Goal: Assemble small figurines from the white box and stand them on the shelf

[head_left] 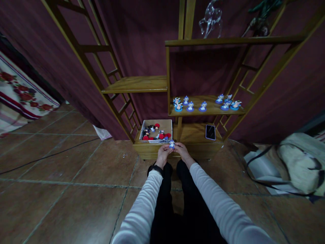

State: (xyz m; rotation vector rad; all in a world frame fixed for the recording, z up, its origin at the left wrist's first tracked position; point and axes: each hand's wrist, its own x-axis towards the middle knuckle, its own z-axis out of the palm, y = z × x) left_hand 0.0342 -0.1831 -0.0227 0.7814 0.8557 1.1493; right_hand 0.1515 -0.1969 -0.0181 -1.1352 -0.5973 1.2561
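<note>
Between my two hands, in front of the lowest shelf, is a small blue-and-white figurine. My left hand pinches it from the left side, and my right hand has its fingers closed on the right side of it. Just beyond my left hand stands an open cardboard box holding several small figurines with red, black and white parts. On the middle shelf, several similar blue-and-white figurines stand upright in two groups, such as one figurine near the shelf's centre.
A phone or tablet lies on the lowest shelf at the right. A clear glass horse and a dark green statue stand on the upper shelf. Bags rest on the tiled floor at right; a black cable runs along the left.
</note>
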